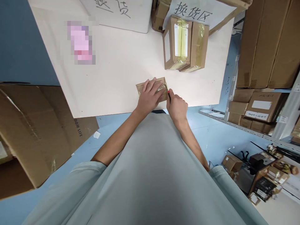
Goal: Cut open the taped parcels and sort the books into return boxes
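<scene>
A small cardboard box [141, 86] with shiny clear tape lies near the table's front edge. My left hand [149, 97] rests on top of it, fingers stretched out and spread over the tape. At the box's right end, my right hand [177, 106] is closed around a red-and-black box cutter [169, 95]. Most of the cutter is hidden in the fist, and its blade cannot be made out. The cutter's red end is close against the side of the box.
Two taped cartons [185, 43] stand on the white table [117, 65], before a handwritten paper sign [192, 12]. A white bin [124, 18] stands at the back and a blurred pink item [81, 42] lies left. A large carton [47, 125] is beside the table; shelves with boxes [261, 104] are right.
</scene>
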`<move>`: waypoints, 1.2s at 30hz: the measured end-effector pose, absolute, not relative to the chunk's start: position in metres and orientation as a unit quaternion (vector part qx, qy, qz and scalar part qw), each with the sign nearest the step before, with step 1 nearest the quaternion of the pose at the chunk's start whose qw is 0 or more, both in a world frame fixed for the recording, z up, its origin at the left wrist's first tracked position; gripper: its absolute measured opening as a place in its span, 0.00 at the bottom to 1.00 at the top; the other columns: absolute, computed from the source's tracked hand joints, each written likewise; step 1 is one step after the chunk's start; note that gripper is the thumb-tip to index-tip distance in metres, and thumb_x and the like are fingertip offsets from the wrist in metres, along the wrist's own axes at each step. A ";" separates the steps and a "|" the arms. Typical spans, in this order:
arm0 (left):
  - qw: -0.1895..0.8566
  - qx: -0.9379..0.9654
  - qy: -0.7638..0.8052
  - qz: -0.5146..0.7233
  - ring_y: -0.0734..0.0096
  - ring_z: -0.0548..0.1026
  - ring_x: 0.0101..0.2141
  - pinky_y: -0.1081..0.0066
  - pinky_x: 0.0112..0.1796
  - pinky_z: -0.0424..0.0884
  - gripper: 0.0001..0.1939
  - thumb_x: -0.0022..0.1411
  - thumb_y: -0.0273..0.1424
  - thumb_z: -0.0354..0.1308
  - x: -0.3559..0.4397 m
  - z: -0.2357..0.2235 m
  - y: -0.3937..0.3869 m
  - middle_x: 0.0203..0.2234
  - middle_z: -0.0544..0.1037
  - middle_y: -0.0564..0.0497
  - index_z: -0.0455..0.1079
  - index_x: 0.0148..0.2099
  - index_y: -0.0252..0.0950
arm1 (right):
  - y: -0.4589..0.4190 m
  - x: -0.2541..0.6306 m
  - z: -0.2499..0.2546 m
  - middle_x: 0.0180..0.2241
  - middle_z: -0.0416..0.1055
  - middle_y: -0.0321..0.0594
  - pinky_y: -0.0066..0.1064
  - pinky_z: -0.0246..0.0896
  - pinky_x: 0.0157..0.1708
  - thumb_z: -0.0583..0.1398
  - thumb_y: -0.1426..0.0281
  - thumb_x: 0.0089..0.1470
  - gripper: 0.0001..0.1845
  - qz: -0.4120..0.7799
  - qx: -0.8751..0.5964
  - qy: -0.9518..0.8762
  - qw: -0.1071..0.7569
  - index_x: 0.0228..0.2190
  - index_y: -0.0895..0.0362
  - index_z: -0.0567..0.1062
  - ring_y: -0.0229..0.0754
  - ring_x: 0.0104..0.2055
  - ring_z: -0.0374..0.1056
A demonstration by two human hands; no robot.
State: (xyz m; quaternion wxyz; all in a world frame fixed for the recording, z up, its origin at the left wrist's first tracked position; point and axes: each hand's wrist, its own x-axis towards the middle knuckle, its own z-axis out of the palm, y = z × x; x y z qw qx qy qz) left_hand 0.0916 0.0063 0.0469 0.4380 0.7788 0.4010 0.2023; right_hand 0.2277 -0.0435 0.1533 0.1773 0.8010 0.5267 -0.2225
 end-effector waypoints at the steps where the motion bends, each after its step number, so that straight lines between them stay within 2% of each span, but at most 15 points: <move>1: 0.442 0.776 0.401 0.204 0.43 0.56 0.81 0.32 0.79 0.43 0.21 0.79 0.52 0.56 0.092 0.047 0.006 0.73 0.74 0.46 0.77 0.65 0.52 | -0.043 0.224 0.152 0.55 0.82 0.58 0.44 0.73 0.52 0.45 0.66 0.80 0.31 -0.211 0.804 0.524 0.185 0.77 0.53 0.65 0.58 0.51 0.82; 6: 0.453 0.766 0.404 0.210 0.43 0.56 0.81 0.33 0.79 0.44 0.23 0.79 0.52 0.56 0.092 0.051 0.002 0.72 0.75 0.45 0.77 0.66 0.51 | -0.046 0.212 0.148 0.52 0.83 0.58 0.43 0.73 0.51 0.47 0.69 0.80 0.29 -0.191 0.812 0.509 0.212 0.76 0.53 0.65 0.56 0.49 0.83; 11: 0.457 0.768 0.397 0.210 0.44 0.58 0.80 0.35 0.80 0.46 0.22 0.80 0.48 0.55 0.094 0.050 0.000 0.72 0.76 0.44 0.77 0.66 0.48 | -0.060 0.213 0.152 0.47 0.85 0.57 0.42 0.73 0.49 0.45 0.72 0.80 0.28 -0.199 0.817 0.490 0.228 0.72 0.55 0.69 0.56 0.49 0.84; 17: 0.427 0.788 0.391 0.210 0.46 0.57 0.81 0.36 0.80 0.46 0.22 0.82 0.45 0.51 0.096 0.040 -0.004 0.74 0.73 0.44 0.75 0.69 0.47 | -0.101 0.220 0.148 0.46 0.86 0.58 0.40 0.72 0.46 0.48 0.70 0.80 0.26 -0.230 0.829 0.444 0.249 0.70 0.57 0.71 0.57 0.48 0.85; 21: 0.390 0.809 0.386 0.209 0.45 0.55 0.81 0.36 0.80 0.44 0.25 0.84 0.43 0.48 0.089 0.030 -0.002 0.76 0.71 0.42 0.72 0.73 0.43 | -0.127 0.232 0.154 0.46 0.88 0.51 0.36 0.69 0.44 0.51 0.64 0.81 0.27 -0.229 0.838 0.467 0.162 0.73 0.52 0.71 0.54 0.44 0.84; 24: 0.360 0.818 0.396 0.211 0.45 0.54 0.82 0.36 0.80 0.43 0.29 0.85 0.45 0.47 0.078 0.022 0.002 0.77 0.69 0.41 0.67 0.78 0.42 | -0.132 0.258 0.147 0.48 0.87 0.52 0.36 0.69 0.45 0.51 0.59 0.81 0.29 -0.187 0.863 0.463 0.074 0.75 0.52 0.70 0.56 0.44 0.84; 28: 0.336 0.827 0.400 0.207 0.45 0.55 0.81 0.36 0.80 0.43 0.30 0.85 0.47 0.46 0.053 0.019 0.002 0.77 0.70 0.42 0.64 0.80 0.43 | -0.111 0.316 0.100 0.54 0.85 0.57 0.42 0.71 0.50 0.50 0.59 0.80 0.30 -0.157 0.881 0.445 0.034 0.74 0.56 0.70 0.61 0.51 0.82; 32: 0.324 0.821 0.424 0.202 0.46 0.55 0.81 0.37 0.80 0.44 0.31 0.85 0.49 0.45 0.020 0.023 -0.007 0.77 0.69 0.42 0.63 0.81 0.44 | -0.078 0.364 0.032 0.57 0.81 0.62 0.46 0.72 0.54 0.54 0.62 0.77 0.31 -0.197 0.874 0.435 0.083 0.74 0.59 0.69 0.63 0.55 0.79; 36: 0.301 0.799 0.478 0.208 0.47 0.52 0.82 0.40 0.79 0.53 0.33 0.86 0.48 0.43 -0.016 0.031 -0.022 0.79 0.66 0.41 0.60 0.82 0.42 | -0.057 0.386 -0.019 0.61 0.75 0.66 0.52 0.72 0.56 0.55 0.65 0.74 0.36 -0.234 0.863 0.434 0.109 0.77 0.61 0.63 0.65 0.58 0.77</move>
